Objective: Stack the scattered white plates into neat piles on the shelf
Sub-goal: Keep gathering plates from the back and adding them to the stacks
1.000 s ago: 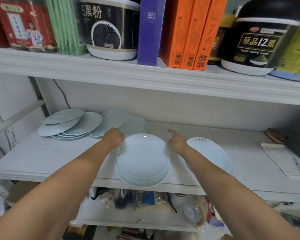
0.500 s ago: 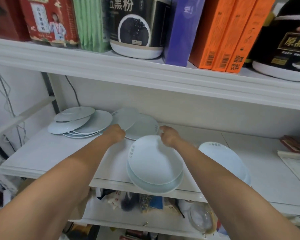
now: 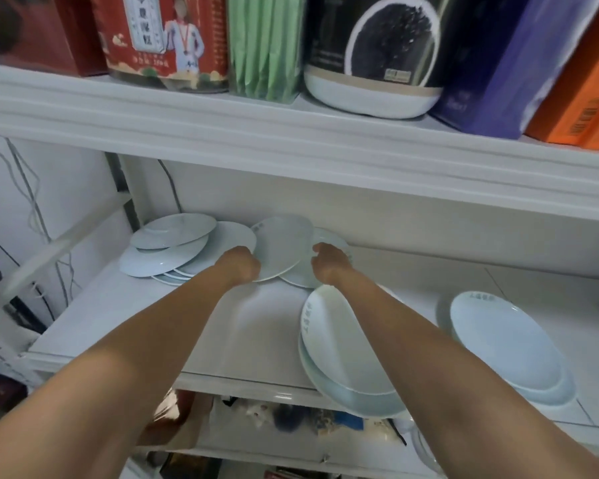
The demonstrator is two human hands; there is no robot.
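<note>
Gripping rear plate by its left rim with your left hand | right hand curled at its right edge, hold unclear | plate lies far back on shelf, overlapping another.

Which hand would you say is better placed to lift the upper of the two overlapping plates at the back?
Left. The left hand is curled on the near rim of the upper plate, which overlaps the lower plate; the right hand grips that pinned lower one.
</note>
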